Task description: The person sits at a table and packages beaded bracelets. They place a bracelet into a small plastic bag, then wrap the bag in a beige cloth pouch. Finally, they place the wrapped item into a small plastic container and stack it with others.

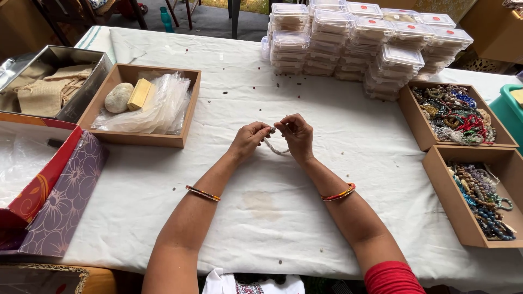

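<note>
My left hand (pixel 249 139) and my right hand (pixel 296 136) meet over the middle of the white tablecloth (pixel 305 218). Both pinch a short strand of small pale beads (pixel 276 149), which hangs in a loop between the fingertips and touches the cloth. A dark bead sits at the top of the strand where the fingers meet. Each wrist wears a thin orange-red bangle.
Brown tray (pixel 143 139) with a stone, a yellow block and clear bags at left; metal tin (pixel 81 98) with cloth pouches; patterned gift box (pixel 60 201). Stacked clear lidded boxes (pixel 359 43) at the back. Two brown trays of bead bracelets (pixel 430 130), (pixel 452 207) at right. Loose beads dot the cloth.
</note>
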